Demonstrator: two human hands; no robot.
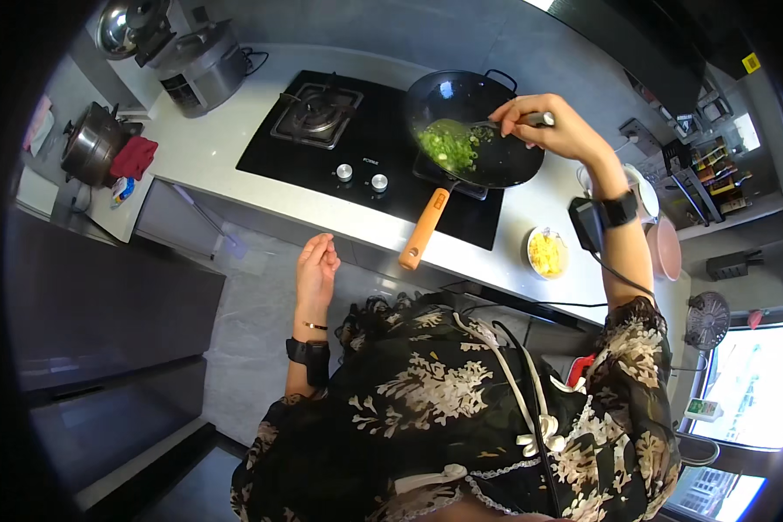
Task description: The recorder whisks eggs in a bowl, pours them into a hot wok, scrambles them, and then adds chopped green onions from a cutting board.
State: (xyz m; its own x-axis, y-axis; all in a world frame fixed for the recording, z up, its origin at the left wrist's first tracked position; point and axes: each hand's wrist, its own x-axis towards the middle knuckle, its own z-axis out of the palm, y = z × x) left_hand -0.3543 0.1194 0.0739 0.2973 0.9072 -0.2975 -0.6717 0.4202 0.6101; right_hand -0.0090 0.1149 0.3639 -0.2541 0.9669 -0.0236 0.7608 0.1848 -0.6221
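My right hand (538,124) grips the handle of a metal spatula (479,124) above a dark wok (453,98). The spatula's head lies among chopped green vegetables (453,153) on the wok's left side and is partly covered by them. The wok sits on the right burner, its wooden handle (424,228) jutting over the counter's front edge. Away from the stove, my left hand (318,264) hangs half-open over the floor, holding nothing, with its fingers loosely bent. A small white bowl of yellow food pieces (547,254), perhaps egg, stands right of the stove.
The black gas hob (365,140) has a bare left burner (318,114) and two knobs. A pressure cooker (202,72), a steel pot (91,147) and a red cloth (134,156) stand leftward. Rightward are a pink bowl (665,248) and a spice shelf (721,173). A cable crosses my front.
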